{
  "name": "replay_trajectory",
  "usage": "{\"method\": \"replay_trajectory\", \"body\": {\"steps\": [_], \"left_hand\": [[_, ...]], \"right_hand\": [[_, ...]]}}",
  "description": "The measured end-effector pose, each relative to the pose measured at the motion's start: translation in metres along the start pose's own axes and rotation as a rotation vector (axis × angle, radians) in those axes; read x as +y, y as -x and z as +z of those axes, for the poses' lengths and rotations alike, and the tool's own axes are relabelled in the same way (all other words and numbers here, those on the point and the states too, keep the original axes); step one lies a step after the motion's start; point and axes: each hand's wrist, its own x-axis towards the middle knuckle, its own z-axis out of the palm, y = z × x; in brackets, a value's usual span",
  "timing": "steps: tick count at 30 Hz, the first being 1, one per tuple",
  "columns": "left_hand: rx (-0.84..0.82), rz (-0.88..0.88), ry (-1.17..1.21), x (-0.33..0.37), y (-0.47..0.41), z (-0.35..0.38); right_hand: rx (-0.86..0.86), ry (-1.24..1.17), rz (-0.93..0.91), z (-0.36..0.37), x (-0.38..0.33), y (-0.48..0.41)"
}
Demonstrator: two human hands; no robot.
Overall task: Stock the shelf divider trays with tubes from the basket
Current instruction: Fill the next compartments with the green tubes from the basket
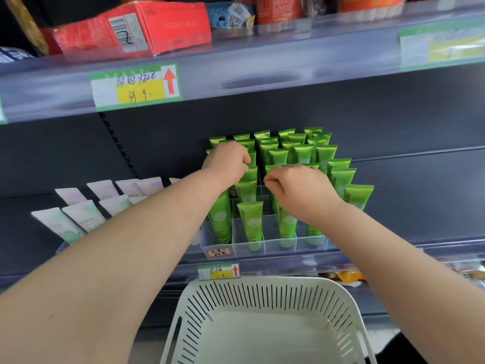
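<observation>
Several green tubes [250,224] stand upright in a clear divider tray [279,246] on the middle shelf. My left hand [227,160] is over the tray's left rows, its fingers pinched on the top of a green tube [252,156]. My right hand [296,187] hovers over the middle rows, fingers curled at the top of a green tube [273,168]; whether it grips that tube I cannot tell. The white slotted basket [262,306] sits below the shelf, and no tubes show inside it.
White and lilac tubes [84,214] lean in a tray to the left on the same shelf. A red box [131,30] lies on the shelf above. Price labels [136,86] hang on the shelf edges. Packaged goods [349,275] show on the shelf below at right.
</observation>
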Motion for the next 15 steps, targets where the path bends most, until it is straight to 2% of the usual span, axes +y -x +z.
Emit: {"method": "replay_trajectory", "body": {"steps": [7,11,15], "left_hand": [[0.041,-0.001,0.058,-0.047,0.014,-0.034],[0.039,-0.018,0.075,-0.067,0.027,-0.042],[0.018,0.017,0.068,-0.073,0.038,-0.042]], "right_hand": [[-0.012,-0.071,-0.099,0.003,-0.042,-0.012],[-0.1,-0.044,-0.158,0.015,-0.069,-0.019],[-0.224,0.04,-0.14,0.027,-0.085,-0.025]]}}
